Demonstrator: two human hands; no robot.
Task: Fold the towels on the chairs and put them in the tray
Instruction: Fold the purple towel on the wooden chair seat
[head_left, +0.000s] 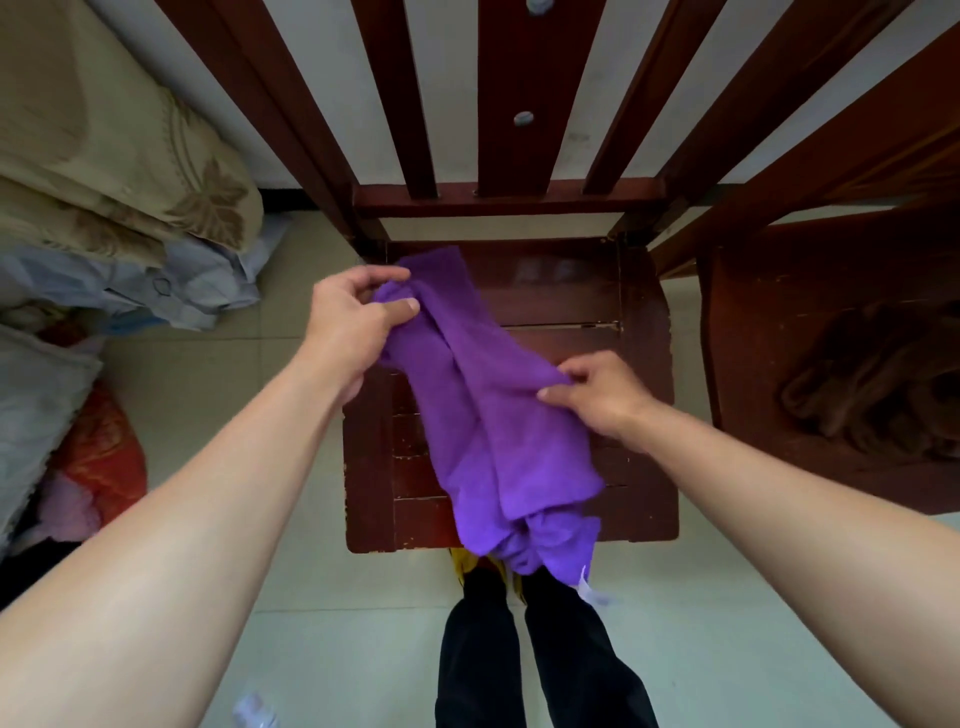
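On the chair (571, 291), the purple towel (483, 415) runs far-left to near-right, left hand (348, 317) and right hand (602, 395) each pinching it.

Soft, even daylight falls bright on the pale floor tiles (727, 649) and on the purple towel (483, 395), which reads sharp and saturated. A small glare patch sits on the glossy chair seat (550, 270) (near its back rail). The neighbouring chair (748, 312) at right is dim, possibly in shade. Wide-angle distortion fans the back slats (511, 93) outward and stretches the lower corners; shadows are faint.
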